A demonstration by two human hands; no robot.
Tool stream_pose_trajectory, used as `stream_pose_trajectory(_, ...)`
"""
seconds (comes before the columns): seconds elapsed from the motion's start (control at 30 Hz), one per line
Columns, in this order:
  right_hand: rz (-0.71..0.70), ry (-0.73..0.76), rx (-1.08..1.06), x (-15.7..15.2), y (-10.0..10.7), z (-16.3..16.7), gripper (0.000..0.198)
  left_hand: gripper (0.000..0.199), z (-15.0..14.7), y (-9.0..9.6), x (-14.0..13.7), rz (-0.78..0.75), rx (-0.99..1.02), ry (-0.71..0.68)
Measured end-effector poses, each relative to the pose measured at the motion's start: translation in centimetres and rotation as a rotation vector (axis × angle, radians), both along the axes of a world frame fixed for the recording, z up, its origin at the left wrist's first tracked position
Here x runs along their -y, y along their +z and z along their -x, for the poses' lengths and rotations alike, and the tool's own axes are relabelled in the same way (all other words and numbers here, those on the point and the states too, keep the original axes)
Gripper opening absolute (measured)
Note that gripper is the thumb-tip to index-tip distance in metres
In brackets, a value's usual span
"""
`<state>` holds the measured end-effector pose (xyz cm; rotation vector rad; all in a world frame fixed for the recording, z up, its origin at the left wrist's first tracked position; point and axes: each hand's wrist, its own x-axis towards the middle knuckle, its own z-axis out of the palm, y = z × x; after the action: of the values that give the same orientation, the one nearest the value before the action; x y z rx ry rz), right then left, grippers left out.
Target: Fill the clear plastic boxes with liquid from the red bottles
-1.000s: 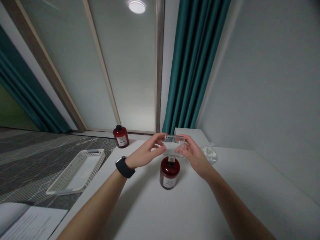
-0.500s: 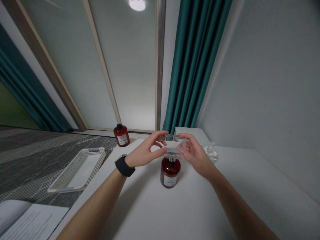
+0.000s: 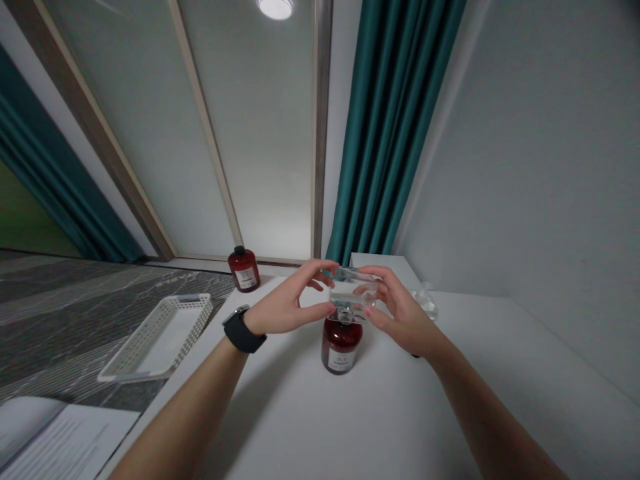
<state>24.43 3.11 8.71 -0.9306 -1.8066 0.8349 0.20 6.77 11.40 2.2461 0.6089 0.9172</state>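
Note:
A clear rectangular container [image 3: 353, 288] is held between my two hands, above a dark red bottle. My left hand [image 3: 293, 300] grips its left end, with the thumb low and the fingers high. On the right end, my right hand [image 3: 397, 313] closes with thumb and fingers in the same way. The red bottle [image 3: 341, 347] with a white label stands upright on the white table [image 3: 320, 427]; its neck shows through or just under the container, and I cannot tell whether they touch. A small dark thing [image 3: 415, 356] peeks out beneath my right wrist.
A second red bottle [image 3: 245, 270] with a black cap stands at the table's far left corner. Crumpled clear plastic [image 3: 426, 303] lies right of my right hand. A white basket [image 3: 107, 373] and an open book [image 3: 95, 437] are on the left. A white box [image 3: 385, 262] sits behind.
The container has tilted slightly and shifted a little to the right between my hands. My right hand has moved slightly right, and a dark thing now shows beneath its wrist.

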Motion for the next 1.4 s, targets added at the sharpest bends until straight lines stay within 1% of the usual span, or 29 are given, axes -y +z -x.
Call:
stream_pose_trajectory(0.23, -0.061, 0.032, 0.043, 0.3, 0.9, -0.3, 0.049, 0.058, 0.3, 0.4, 0.2, -0.043, -0.047, -0.012)
stream_pose_trajectory(0.47, -0.111, 0.063, 0.118, 0.5, 1.2, -0.5, 0.053, 0.059, 0.4, 0.7, 0.4, -0.058, -0.056, -0.039)
stream_pose_trajectory(1.4, -0.128, 0.048, 0.171, 0.9, 1.7, -0.5, 0.052, 0.059, 0.4, 0.9, 0.5, -0.078, -0.057, -0.049)
